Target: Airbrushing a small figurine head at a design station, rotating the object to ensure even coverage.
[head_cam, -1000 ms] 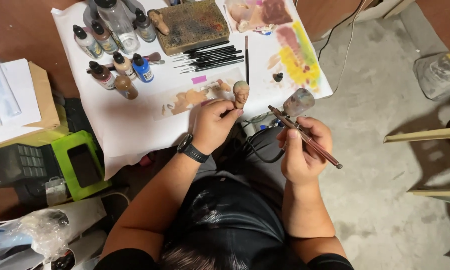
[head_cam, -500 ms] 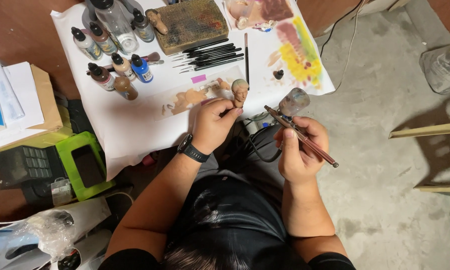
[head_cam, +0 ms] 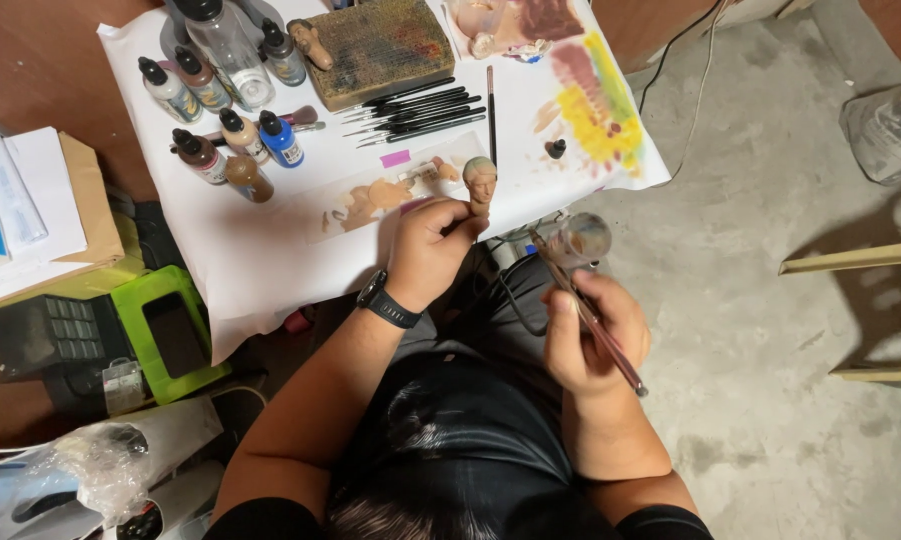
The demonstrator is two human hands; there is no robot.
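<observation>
Left hand (head_cam: 433,252) is curled tight around the stem of a small figurine head (head_cam: 480,178), holding it up just over the near edge of the white paper-covered table (head_cam: 261,260). The head already shows a flesh tone on the face and a greyish cap of hair, so base colour looks well on; how much finer shading remains I can't tell at this size. Right hand (head_cam: 593,335) is closed in a pen-like grip on an airbrush (head_cam: 583,300), its cup up by the fingertips and its tip near the head, not touching. Dropper bottles (head_cam: 221,120) stand toward the far left corner, and black brushes (head_cam: 421,108) lie mid-table.
</observation>
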